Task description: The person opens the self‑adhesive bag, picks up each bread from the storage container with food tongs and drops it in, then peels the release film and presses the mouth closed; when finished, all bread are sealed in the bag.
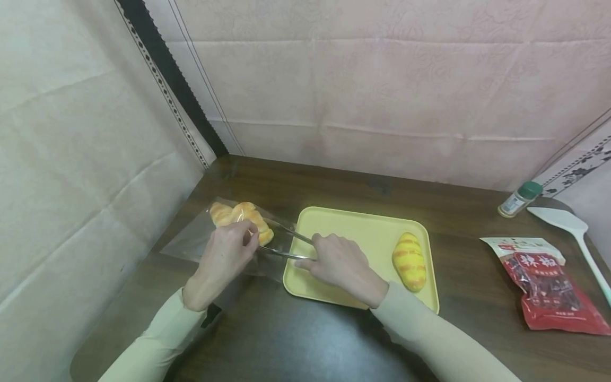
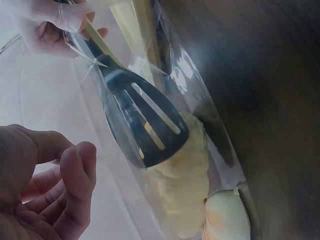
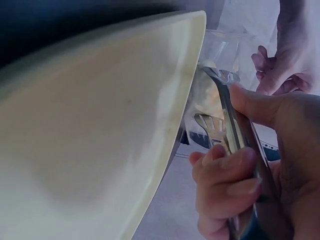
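While I watched from afar, the right hand (image 1: 343, 265) gripped the tongs (image 2: 117, 80), their arms apart and their slotted ends inside the bag (image 1: 188, 244). The left hand (image 1: 226, 252) reached over the film, fingers bent, thumb close to forefinger; whether it pinched any film I could not tell. Below the right hand lay the tray (image 1: 353, 228), a yellow loaf (image 1: 409, 262) at its right end. The bread (image 1: 248, 215) was in the bag, just past the left fingertips. I judged it light, soft and easily dented, best taken gently across its thick middle; the film looked slippery, better held by its rim. Farthest off was a jar (image 1: 519, 199).
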{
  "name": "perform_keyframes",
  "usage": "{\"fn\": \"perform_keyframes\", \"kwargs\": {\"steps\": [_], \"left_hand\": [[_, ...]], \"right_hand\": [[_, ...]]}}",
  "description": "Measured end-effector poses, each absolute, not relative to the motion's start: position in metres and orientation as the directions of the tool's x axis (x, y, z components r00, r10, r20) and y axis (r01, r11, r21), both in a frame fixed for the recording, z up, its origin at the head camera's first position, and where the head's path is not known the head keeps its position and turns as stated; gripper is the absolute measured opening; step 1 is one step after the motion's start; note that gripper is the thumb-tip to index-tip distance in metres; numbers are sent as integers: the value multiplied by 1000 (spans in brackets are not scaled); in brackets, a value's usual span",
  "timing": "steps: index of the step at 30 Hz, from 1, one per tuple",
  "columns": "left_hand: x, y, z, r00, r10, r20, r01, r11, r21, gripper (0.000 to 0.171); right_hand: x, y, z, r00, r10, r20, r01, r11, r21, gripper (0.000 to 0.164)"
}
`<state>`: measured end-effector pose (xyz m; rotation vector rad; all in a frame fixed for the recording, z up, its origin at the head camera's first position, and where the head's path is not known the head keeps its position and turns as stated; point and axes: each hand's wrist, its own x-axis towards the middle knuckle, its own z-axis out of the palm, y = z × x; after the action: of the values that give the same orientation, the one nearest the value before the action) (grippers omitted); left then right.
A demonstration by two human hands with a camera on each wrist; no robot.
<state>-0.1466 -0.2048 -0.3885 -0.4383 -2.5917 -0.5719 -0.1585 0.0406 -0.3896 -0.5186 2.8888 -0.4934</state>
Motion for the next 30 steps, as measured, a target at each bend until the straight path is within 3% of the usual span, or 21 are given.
{"fn": "perform_keyframes", "kwargs": {"steps": [12,30], "left_hand": [[-145,-203,-385,-852,205,481,380,875,299,6],[-146,-202,-385,-847,200,493,384,871,306,5]], "right_hand": [[-134,69,-385,-947,-305,-97,-256,904,-342,52],[-80,130,-376,-984,-151,-96,-104,921,-375,44]]}}
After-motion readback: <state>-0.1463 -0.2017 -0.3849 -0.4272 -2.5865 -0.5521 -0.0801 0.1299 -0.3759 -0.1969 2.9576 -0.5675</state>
